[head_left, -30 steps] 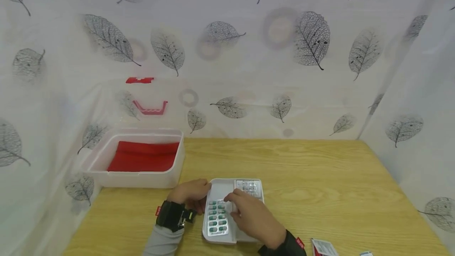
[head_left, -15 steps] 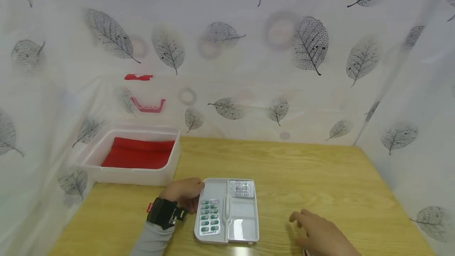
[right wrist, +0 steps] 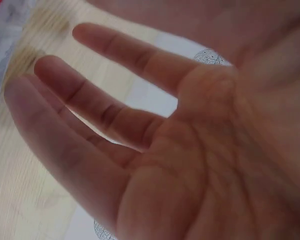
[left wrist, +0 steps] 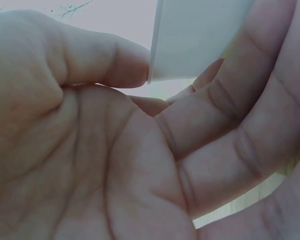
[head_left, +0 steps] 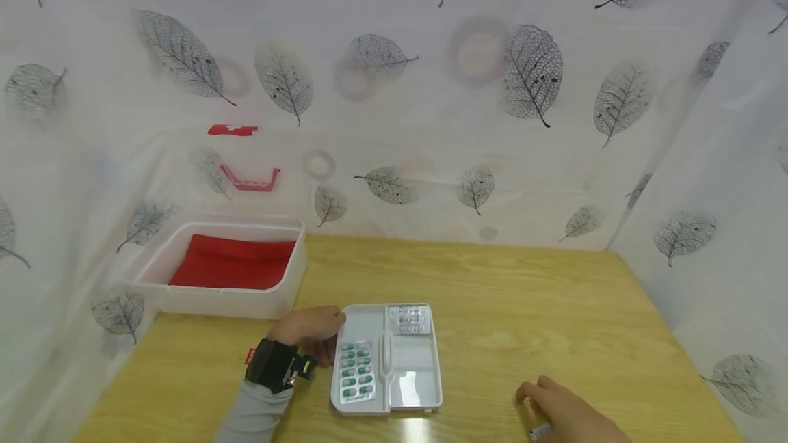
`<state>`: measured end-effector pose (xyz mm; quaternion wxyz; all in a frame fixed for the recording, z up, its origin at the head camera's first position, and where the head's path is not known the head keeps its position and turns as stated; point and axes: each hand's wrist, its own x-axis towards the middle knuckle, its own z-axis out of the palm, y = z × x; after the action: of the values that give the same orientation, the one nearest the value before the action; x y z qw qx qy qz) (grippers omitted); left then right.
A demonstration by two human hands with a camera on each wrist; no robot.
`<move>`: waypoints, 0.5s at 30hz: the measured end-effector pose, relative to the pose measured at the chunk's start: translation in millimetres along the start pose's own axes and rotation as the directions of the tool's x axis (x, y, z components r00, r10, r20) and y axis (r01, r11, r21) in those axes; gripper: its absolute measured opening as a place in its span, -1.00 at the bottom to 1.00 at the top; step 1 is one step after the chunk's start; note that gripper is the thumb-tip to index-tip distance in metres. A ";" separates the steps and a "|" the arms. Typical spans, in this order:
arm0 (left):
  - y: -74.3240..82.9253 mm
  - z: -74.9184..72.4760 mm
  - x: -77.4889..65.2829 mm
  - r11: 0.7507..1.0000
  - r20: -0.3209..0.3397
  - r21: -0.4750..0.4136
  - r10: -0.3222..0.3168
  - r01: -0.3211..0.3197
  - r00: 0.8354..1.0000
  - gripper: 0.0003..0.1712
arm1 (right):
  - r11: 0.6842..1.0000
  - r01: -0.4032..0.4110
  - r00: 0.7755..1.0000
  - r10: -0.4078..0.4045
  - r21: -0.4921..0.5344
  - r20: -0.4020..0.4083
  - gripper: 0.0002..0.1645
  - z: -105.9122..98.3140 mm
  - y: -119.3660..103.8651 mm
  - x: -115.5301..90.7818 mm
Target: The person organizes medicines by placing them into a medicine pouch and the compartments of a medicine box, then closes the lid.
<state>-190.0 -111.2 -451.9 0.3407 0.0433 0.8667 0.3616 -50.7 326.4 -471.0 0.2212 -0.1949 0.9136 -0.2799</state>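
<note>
A white compartmented pill case (head_left: 414,353) lies unfolded on the wooden table. My left hand (head_left: 308,328) grips its left edge; in the left wrist view the thumb touches the white wall (left wrist: 200,40) with fingers curled behind it. A blister pack of green-and-white capsules (head_left: 357,374) lies in the case's left half. Another silvery blister pack (head_left: 409,320) fills the upper right compartment. My right hand (head_left: 566,415) is low over the table to the right, its fingers extended and holding nothing in the right wrist view. A small pale item (head_left: 542,432) shows partly beneath it.
A translucent white bin (head_left: 215,301) with red cloth (head_left: 234,262) inside stands at the back left. Behind the table hangs a leaf-patterned curtain (head_left: 431,122). In the right wrist view, a red-and-white packet (right wrist: 7,45) is partly visible at the upper left.
My right hand has left the pill case and moved right, down to the table's near side. My left hand still holds the case's edge. The head view has shifted slightly.
</note>
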 end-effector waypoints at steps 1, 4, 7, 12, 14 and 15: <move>1.2 -0.7 -0.2 1.000 0.002 0.000 -0.001 0.001 1.000 -0.69 | 1.000 -0.007 1.000 0.007 0.006 0.003 -0.52 -1.9 -1.7 -0.7; 3.8 -1.2 0.3 1.000 0.009 0.004 0.010 -0.010 1.000 -0.68 | 1.000 -0.020 1.000 0.019 -0.020 -0.014 -0.55 -6.3 0.1 -5.3; 2.3 -0.9 0.7 1.000 0.010 -0.011 0.017 -0.017 1.000 -0.68 | 0.995 0.044 0.999 -0.047 -0.095 -0.027 -0.51 -8.6 12.8 -10.9; 0.4 0.1 3.4 0.999 0.024 -0.035 0.015 -0.014 1.000 -0.67 | 0.980 0.120 0.986 -0.136 -0.158 -0.096 -0.53 1.8 31.2 -20.4; -0.3 0.1 4.2 0.999 0.029 -0.039 0.013 -0.012 0.999 -0.66 | 0.979 0.099 0.985 -0.122 -0.177 -0.125 -0.51 7.2 29.1 -20.0; -0.5 0.1 4.4 0.999 0.031 -0.042 0.012 -0.010 0.999 -0.66 | 0.978 0.078 0.986 -0.104 -0.191 -0.129 -0.49 8.9 26.1 -19.0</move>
<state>-193.3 -110.1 -454.7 0.3532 0.0467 0.8533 0.3807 -36.5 351.8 -487.7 0.1250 -0.2367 0.9389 -0.2163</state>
